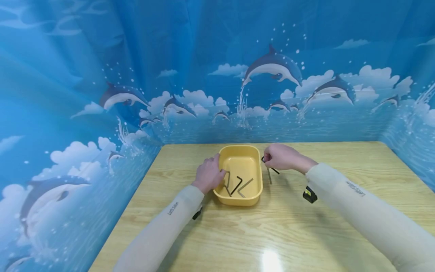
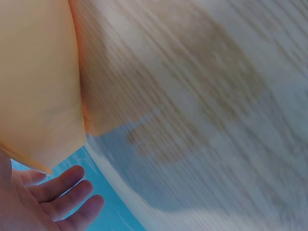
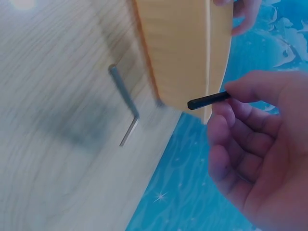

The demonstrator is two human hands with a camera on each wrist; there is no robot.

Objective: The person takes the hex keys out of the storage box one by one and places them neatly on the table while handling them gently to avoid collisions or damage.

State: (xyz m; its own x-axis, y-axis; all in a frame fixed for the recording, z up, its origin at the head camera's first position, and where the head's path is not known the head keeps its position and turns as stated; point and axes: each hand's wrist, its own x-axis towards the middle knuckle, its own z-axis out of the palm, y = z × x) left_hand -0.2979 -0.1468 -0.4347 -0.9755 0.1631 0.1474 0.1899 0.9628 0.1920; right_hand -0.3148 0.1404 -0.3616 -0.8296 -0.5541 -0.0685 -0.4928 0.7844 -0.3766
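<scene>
A yellow plastic tray [image 1: 239, 201] stands on the wooden table, with several L-shaped hex keys inside, among them a black hex key [image 1: 236, 186] and a silver hex key [image 1: 245, 185]. My left hand [image 1: 209, 173] holds the tray's left rim, thumb over the inner side, fingers along the outside. To the right of the tray, my right hand [image 1: 283, 156] pinches another black hex key [image 3: 208, 100] between thumb and fingertips, above the table. Part of that key is hidden by the fingers. Below it, a silver hex key [image 3: 126, 96] lies on the table beside the tray.
The pale wooden table [image 1: 306, 234] meets a blue curtain [image 1: 204, 56] printed with dolphins and clouds at its back and left. The curtain also hangs beyond the right edge. A black wrist device [image 1: 309, 194] hangs under my right sleeve.
</scene>
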